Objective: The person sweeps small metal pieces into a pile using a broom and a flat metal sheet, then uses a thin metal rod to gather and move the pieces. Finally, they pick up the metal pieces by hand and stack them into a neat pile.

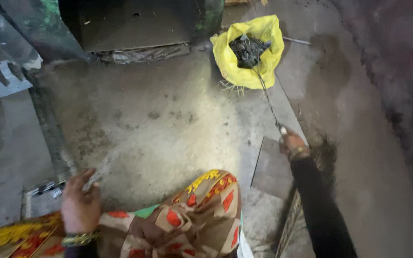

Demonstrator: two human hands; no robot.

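My right hand [291, 141] is stretched forward and grips the near end of a thin metal rod [266, 95]. The rod's far end reaches into an open yellow sack [264, 33] filled with small dark metal pieces [247, 49]. My left hand [79, 203] rests low at the left, above my knee, with its fingers closed on a small grey metal piece [92, 180]. Bangles circle both wrists, and my patterned garment [197, 215] fills the bottom middle.
A dark metal machine base [135, 24] stands at the top on the dusty concrete floor [168, 124]. A flat grey plate [272, 169] lies by my right arm. Shiny metal pieces [48, 187] lie at the left; a cut metal sheet [3, 79] sits at the far left.
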